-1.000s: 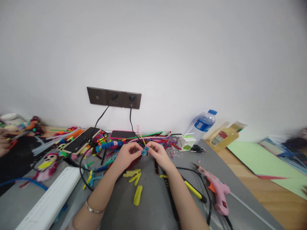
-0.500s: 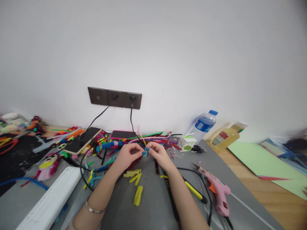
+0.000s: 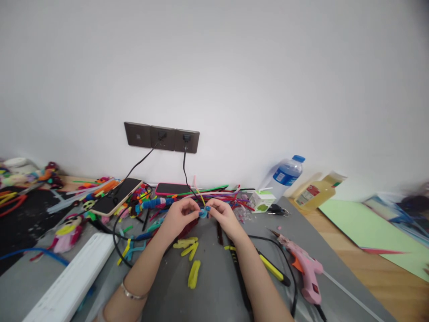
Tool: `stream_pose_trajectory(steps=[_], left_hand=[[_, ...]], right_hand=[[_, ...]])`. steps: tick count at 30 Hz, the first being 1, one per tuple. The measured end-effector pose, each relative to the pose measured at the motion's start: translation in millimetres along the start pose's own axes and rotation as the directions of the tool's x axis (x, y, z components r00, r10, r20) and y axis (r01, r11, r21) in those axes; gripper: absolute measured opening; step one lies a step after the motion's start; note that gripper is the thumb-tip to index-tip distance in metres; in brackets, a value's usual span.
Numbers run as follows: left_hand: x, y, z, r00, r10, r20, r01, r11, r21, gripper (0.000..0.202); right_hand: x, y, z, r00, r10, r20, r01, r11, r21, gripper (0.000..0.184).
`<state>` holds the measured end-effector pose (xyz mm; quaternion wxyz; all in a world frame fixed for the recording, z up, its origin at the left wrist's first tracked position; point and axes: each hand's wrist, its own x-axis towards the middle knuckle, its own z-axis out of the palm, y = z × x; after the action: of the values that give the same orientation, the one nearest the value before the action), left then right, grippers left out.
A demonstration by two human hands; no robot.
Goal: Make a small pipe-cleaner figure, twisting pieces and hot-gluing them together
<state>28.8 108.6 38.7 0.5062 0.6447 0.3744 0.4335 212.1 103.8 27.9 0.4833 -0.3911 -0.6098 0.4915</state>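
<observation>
My left hand (image 3: 182, 216) and my right hand (image 3: 222, 216) meet above the middle of the grey table, thumbs and forefingers closed in a pinch. Between the fingertips sits a small light-blue piece of pipe cleaner (image 3: 203, 214), held from both sides and partly hidden by the fingers. Folded yellow pipe cleaner pieces (image 3: 193, 274) lie on the table below the hands. Behind the fingertips is a heap of coloured pipe cleaners (image 3: 217, 193).
On the right lie a pink glue gun (image 3: 306, 270) and a yellow-black handled tool (image 3: 273, 268), partly under my forearm. A blue-capped bottle (image 3: 287, 172) and small box (image 3: 262, 201) stand behind. At left are a white power strip (image 3: 72, 277), a phone (image 3: 116, 197) and black cables.
Both hands stay in almost the same place, still pinching the light-blue piece, which has turned slightly between the fingertips. The view has shifted a little.
</observation>
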Motion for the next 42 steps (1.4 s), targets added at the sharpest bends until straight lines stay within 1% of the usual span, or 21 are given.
stream_pose_trajectory(steps=[5, 10, 14, 20, 24, 26, 28, 30, 31, 33, 34, 35, 37, 38, 39, 40, 41, 42], left_hand=[[0, 3, 1.3, 1.0, 0.0, -0.009, 0.001, 1.0, 0.019, 0.019], [-1, 7, 2.8, 1.0, 0.002, -0.031, -0.003, 1.0, -0.013, 0.022], [-1, 6, 2.4, 0.999, 0.011, -0.05, -0.011, 1.0, 0.002, 0.02], [-1, 2, 1.3, 1.0, 0.024, -0.014, -0.024, 0.999, 0.038, 0.013], [0, 1, 1.4, 1.0, 0.025, 0.011, -0.025, 0.998, 0.051, 0.012], [1, 1, 1.6, 1.0, 0.009, -0.004, -0.009, 1.0, 0.024, 0.014], [1, 0, 1.7, 0.999, -0.009, -0.045, 0.008, 1.0, -0.018, 0.018], [2, -2, 1.7, 0.996, -0.017, -0.085, 0.013, 0.998, -0.054, 0.022], [2, -3, 1.7, 0.995, -0.02, -0.097, 0.014, 0.998, -0.067, 0.024], [2, -4, 1.8, 0.993, -0.03, -0.112, 0.02, 0.995, -0.093, 0.027], [2, -3, 1.9, 0.992, -0.039, -0.117, 0.026, 0.993, -0.111, 0.029], [2, -3, 2.0, 0.991, -0.048, -0.122, 0.032, 0.991, -0.133, 0.03], [2, -1, 2.0, 0.989, -0.069, -0.134, 0.044, 0.983, -0.18, 0.034], [2, 0, 1.9, 0.987, -0.08, -0.141, 0.05, 0.978, -0.202, 0.036], [2, 2, 1.6, 0.985, -0.089, -0.15, 0.055, 0.974, -0.22, 0.037], [1, 3, 1.2, 0.983, -0.097, -0.159, 0.058, 0.971, -0.232, 0.038], [1, 4, 0.9, 0.98, -0.103, -0.168, 0.061, 0.969, -0.24, 0.039], [1, 6, 0.5, 0.978, -0.106, -0.177, 0.061, 0.967, -0.246, 0.039]], right_hand=[[0, 1, 0, 1.0, -0.021, -0.008, 0.021, 1.0, -0.004, 0.032], [1, 0, 0, 0.999, -0.026, -0.034, 0.026, 1.0, -0.008, 0.033], [1, 0, -1, 0.998, -0.04, -0.047, 0.04, 0.999, -0.01, 0.032], [1, 1, -1, 0.998, -0.051, -0.034, 0.052, 0.999, 0.014, 0.032], [0, 0, 0, 0.999, -0.042, -0.012, 0.042, 0.999, -0.008, 0.033], [0, -1, 0, 0.999, -0.04, 0.007, 0.04, 0.999, -0.017, 0.032], [1, -3, -1, 0.999, -0.049, 0.007, 0.049, 0.998, -0.027, 0.029], [-1, -12, -4, 0.998, -0.068, -0.016, 0.067, 0.995, -0.079, 0.024], [-3, -19, -6, 0.997, -0.077, -0.03, 0.073, 0.989, -0.131, 0.022], [-14, -40, -13, 0.996, -0.083, -0.044, 0.067, 0.954, -0.293, 0.018], [-22, -53, -17, 0.997, -0.068, -0.048, 0.044, 0.925, -0.378, 0.018], [-33, -65, -22, 0.999, -0.024, -0.04, 0.004, 0.897, -0.442, 0.016], [-59, -86, -37, 0.996, 0.084, -0.042, -0.094, 0.847, -0.523, 0.013], [-74, -92, -46, 0.988, 0.136, -0.067, -0.15, 0.815, -0.56, 0.014], [-89, -95, -58, 0.975, 0.177, -0.132, -0.221, 0.775, -0.593, 0.015], [-104, -94, -70, 0.953, 0.207, -0.221, -0.301, 0.726, -0.619, 0.018], [-119, -90, -84, 0.917, 0.235, -0.322, -0.392, 0.672, -0.628, 0.021], [-133, -84, -98, 0.866, 0.24, -0.439, -0.486, 0.614, -0.622, 0.025]])
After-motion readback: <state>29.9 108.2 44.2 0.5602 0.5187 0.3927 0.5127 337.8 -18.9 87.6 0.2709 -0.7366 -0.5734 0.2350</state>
